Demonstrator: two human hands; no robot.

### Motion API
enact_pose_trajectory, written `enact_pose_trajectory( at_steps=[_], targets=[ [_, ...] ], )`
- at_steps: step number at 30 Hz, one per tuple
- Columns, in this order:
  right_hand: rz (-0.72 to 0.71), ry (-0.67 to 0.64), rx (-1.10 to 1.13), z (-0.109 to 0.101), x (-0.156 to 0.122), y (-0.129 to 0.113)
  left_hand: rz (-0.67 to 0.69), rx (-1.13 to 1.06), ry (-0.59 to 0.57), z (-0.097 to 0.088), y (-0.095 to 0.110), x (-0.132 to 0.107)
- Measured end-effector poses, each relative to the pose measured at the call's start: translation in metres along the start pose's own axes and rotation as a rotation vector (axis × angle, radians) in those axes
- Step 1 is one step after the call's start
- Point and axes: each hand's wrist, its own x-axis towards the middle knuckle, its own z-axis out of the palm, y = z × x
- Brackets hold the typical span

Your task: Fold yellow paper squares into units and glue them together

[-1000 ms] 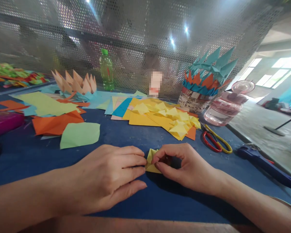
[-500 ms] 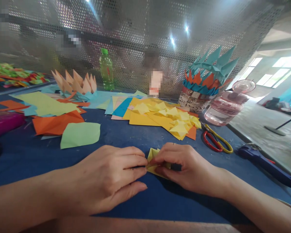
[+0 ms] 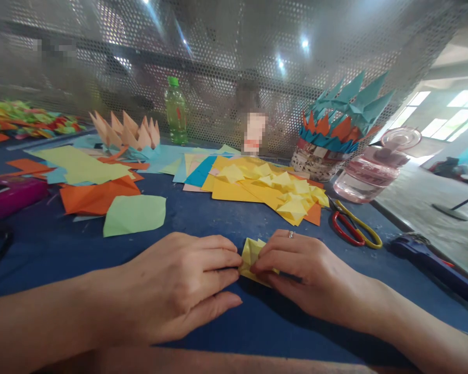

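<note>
A small folded yellow paper (image 3: 250, 251) lies on the blue surface (image 3: 195, 215), just below the middle of the frame, between the two hands. The left hand (image 3: 185, 280), left of centre, is palm down and open, its fingers stretched out nearly flat and its fingertips meeting the paper's left edge. The right hand (image 3: 302, 262), right of centre, is curled with thumb and fingers pinched on the paper's right part, covering some of its folds; a silver ring (image 3: 290, 234) sits on one finger.

Above the hands, pale yellow folded pieces (image 3: 292, 205) rest on deeper yellow sheets (image 3: 232, 190). At left of centre a light green sheet (image 3: 134, 215) lies just below a creased orange sheet (image 3: 97, 198), with a magenta object (image 3: 19, 198) at the left edge. A peach-coloured spiked paper ring (image 3: 125, 134) stands in the upper left, near an upright green bottle (image 3: 176, 117). On the right are scissors (image 3: 347, 227) with one red and one yellow handle, a dark blue tool (image 3: 432, 265) and a clear pinkish jar (image 3: 368, 176) with its lid tipped up.
</note>
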Motion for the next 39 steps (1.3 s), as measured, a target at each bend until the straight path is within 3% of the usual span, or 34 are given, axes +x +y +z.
enact_pose_trajectory(
  at_steps=[18,24,32,39],
  targets=[
    [-0.005,-0.119,0.042,-0.0079,-0.0004,-0.0032,-0.011,-0.013,-0.025,-0.0015,-0.0005,0.0013],
    [0.002,-0.101,0.029,-0.0077,-0.0010,-0.0027,-0.034,-0.049,-0.064,-0.0008,-0.0004,0.0017],
    [-0.093,-0.078,-0.109,-0.0067,-0.0032,-0.0003,-0.071,-0.041,-0.145,0.0023,-0.0001,0.0031],
    [-0.138,-0.087,-0.241,-0.0052,-0.0033,0.0005,-0.114,-0.040,-0.144,-0.0023,0.0052,0.0038]
  ],
)
